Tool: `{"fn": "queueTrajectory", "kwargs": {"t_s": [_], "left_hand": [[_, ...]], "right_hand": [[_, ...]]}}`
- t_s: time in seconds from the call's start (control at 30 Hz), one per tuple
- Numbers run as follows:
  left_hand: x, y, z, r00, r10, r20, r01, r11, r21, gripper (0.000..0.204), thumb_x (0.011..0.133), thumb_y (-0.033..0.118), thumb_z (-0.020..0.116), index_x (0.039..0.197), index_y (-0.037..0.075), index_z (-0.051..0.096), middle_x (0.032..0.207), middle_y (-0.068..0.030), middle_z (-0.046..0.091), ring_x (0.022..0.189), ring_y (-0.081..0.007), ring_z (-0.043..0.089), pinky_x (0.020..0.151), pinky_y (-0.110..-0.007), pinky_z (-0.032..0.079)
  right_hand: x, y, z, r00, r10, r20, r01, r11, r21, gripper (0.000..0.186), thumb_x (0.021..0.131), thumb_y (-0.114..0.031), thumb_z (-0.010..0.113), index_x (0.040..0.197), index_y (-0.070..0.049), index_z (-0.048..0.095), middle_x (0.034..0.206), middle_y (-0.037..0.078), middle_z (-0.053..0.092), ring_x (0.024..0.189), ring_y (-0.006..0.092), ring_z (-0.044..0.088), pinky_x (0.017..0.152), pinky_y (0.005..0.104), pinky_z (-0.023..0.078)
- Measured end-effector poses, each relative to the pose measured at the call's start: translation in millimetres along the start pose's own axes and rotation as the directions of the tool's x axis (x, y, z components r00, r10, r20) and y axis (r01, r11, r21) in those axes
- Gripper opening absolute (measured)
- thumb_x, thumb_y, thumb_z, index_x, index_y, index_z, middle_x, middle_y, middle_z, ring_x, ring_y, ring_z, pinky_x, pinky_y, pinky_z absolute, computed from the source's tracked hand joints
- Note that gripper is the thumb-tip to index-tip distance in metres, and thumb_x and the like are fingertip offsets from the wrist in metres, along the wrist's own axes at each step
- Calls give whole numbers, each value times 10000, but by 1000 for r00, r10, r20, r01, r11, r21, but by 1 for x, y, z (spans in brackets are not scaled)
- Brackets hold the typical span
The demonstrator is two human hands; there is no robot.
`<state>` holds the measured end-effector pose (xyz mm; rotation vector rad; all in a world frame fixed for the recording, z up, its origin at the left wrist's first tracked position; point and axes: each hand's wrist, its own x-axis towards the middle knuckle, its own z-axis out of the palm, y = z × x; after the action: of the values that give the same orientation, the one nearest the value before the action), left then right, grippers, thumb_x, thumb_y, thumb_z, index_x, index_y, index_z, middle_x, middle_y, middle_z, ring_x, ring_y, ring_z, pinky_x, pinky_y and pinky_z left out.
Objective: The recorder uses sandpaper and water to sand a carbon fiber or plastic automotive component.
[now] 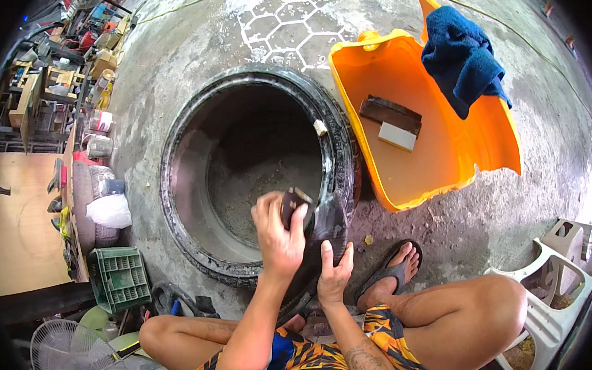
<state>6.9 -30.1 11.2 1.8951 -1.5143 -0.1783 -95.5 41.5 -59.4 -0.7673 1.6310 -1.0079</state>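
Observation:
My left hand (279, 235) is closed around a small dark brown block (291, 210) with a paler end, held over the near right part of a round black tire-like ring (174, 177). Just to its right, a broad, dark, curved piece (329, 221) with a wet-looking shine leans against the ring; its exact kind I cannot make out. My right hand (335, 272) grips the lower part of this piece, thumb and fingers at its edge. A small whitish block (320, 127) rests on the ring's upper right rim.
An orange tub (390, 203) of cloudy water holds a dark brown block (390, 113) and a white block (397, 136); a blue towel (463, 59) hangs over its edge. A green crate (119, 279), a fan (72, 351) and cluttered shelves are left, a white plastic chair (547, 295) right.

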Motion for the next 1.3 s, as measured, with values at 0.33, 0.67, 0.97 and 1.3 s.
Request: {"fn": "queueTrajectory", "kwargs": {"t_s": [0.33, 0.67, 0.97, 1.3], "left_hand": [[-42, 13, 4, 992, 73, 103, -81, 994, 74, 319, 944, 129, 688, 1225, -18, 661, 1181, -185, 619, 1046, -380, 545, 929, -465, 452], [-36, 13, 10, 994, 81, 66, -85, 995, 50, 244, 948, 150, 690, 1109, -32, 665, 1144, -183, 616, 1030, -400, 559, 932, -466, 454], [-43, 5, -5, 996, -81, -22, 81, 997, 7, 254, 921, 150, 720, 1100, -15, 647, 1095, -164, 603, 1003, -342, 597, 898, -436, 481], [-36, 12, 11, 993, 63, 97, -70, 995, 74, 296, 924, 151, 698, 1159, -28, 690, 1188, -201, 612, 1070, -403, 560, 949, -477, 460]], "right_hand": [[0, -11, -1, 994, 28, 109, -43, 990, 135, 734, 968, -332, 705, 1369, 232, 460, 1246, 388, 618, 1177, 458, 616, 1062, 427, 461], [3, 1, -1, 999, -9, 43, 4, 994, 111, 767, 967, -354, 720, 1386, 230, 453, 1374, 411, 548, 1310, 471, 550, 1151, 440, 403], [-3, -15, -3, 989, 98, 110, -110, 988, 112, 815, 979, -402, 697, 1440, 213, 425, 1435, 384, 529, 1383, 449, 500, 1195, 420, 347], [1, -8, -1, 998, -36, 59, 27, 989, 145, 678, 980, -350, 714, 1366, 165, 502, 1251, 341, 632, 1173, 417, 625, 1036, 423, 477]]}}
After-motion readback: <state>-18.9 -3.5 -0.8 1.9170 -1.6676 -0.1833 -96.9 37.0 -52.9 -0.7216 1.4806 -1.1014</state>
